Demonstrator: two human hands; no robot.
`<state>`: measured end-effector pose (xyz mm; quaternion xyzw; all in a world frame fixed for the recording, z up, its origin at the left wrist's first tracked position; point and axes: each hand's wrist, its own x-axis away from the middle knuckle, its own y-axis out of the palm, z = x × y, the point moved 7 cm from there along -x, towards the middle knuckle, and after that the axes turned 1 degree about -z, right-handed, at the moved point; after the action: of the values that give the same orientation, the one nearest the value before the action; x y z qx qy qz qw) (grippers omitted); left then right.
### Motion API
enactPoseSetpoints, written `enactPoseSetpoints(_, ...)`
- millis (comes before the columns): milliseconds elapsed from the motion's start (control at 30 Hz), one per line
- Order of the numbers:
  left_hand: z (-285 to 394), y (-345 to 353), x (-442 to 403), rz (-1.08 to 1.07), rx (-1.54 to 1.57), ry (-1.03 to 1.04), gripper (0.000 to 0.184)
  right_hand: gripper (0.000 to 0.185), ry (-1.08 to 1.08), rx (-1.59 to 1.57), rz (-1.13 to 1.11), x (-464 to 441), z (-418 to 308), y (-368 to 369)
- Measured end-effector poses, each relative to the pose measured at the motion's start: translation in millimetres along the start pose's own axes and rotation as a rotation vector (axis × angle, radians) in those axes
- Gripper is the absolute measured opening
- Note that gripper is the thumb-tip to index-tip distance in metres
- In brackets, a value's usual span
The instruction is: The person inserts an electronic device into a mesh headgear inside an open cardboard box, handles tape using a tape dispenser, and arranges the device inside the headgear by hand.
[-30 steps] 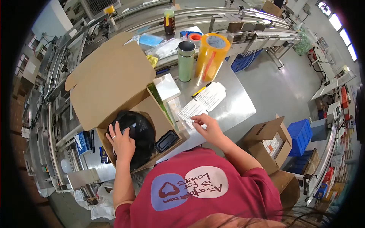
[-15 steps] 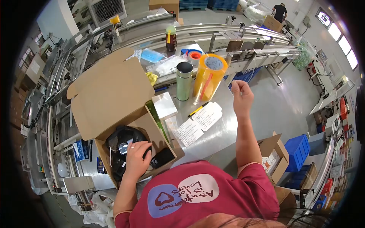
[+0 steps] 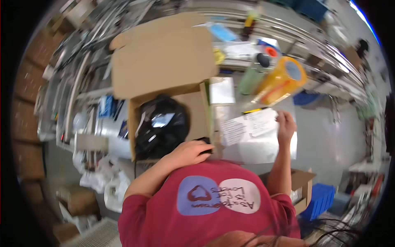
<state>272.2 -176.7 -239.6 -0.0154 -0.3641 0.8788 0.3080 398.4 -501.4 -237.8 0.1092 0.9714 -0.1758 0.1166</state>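
Note:
At the near right corner of the open cardboard box [image 3: 132, 123], my left hand [image 3: 190, 153] is closed over a flat black object [image 3: 204, 142], which it partly covers. Beside that hand, a shiny black bundle [image 3: 162, 123] in plastic fills the left of the box. My right hand [image 3: 286, 126] is pinched at the right end of a handwritten note [image 3: 260, 122]. Whether the fingertips touch the note, or hold something small, I cannot make out. A yellow-and-black pen [image 3: 255, 110] lies along the note's far edge. A white square box [image 3: 222, 90] sits beside the carton.
Behind the note stand a green bottle [image 3: 252, 78] and a wrapped stack of yellow tape rolls [image 3: 282, 82]. Conveyor rails run along the back. A blue crate [image 3: 320, 201] and a cardboard box [image 3: 302, 185] are at my lower right; white plastic bags [image 3: 115, 185] hang at left.
The view has shifted and turned. My left hand has moved from the black bundle to the flat black object at the box corner. My right hand has come down beside the note.

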Motion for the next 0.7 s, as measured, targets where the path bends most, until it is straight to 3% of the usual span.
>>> enactPoseSetpoints(300,-11,-2,17,0.01,-0.056,0.036,0.034,0.023,0.122,0.004,-0.247,37,6,58)
enactPoseSetpoints(400,-24,-18,39,-0.031,-0.069,-0.001,0.034,0.013,0.07,0.072,-0.407,64,-11,86)
enactPoseSetpoints(500,-41,-48,74,0.116,-0.042,-0.083,0.027,0.014,0.005,0.11,-0.492,87,-18,107)
enactPoseSetpoints(700,-109,-127,165,0.708,-0.321,-0.537,0.015,0.014,-0.014,0.127,-0.52,99,-49,124)
